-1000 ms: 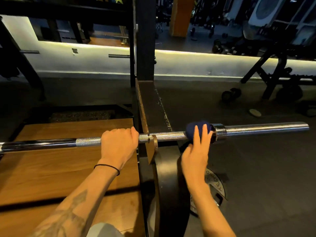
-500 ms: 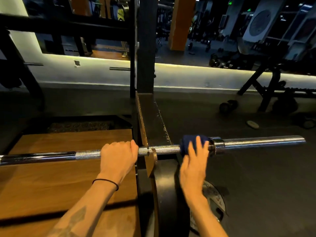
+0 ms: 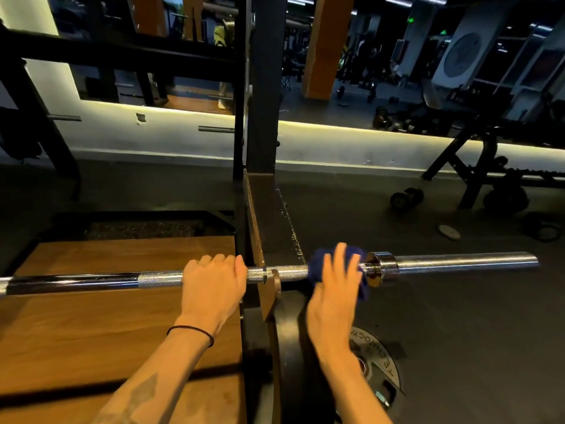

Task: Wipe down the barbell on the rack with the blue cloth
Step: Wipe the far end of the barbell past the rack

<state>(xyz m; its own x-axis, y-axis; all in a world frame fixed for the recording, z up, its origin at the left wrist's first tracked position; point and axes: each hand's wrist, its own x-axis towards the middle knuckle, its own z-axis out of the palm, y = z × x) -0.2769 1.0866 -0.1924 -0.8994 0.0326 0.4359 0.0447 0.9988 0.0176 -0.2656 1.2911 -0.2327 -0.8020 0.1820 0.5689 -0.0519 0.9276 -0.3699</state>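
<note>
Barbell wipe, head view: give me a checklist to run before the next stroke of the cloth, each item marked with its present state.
1. Blue cloth is wrapped on the barbell shaft, just inside the collar: ok.
2. Right hand presses on the cloth, fingers straight: ok.
3. Left hand grips the knurled shaft to steady it: ok.
4. Barbell rests on the rack's hook: ok.
5. Cloth reaches all round the shaft: cannot tell, its underside is hidden.
6. Sleeve beyond the collar already wiped: cannot tell.
</note>
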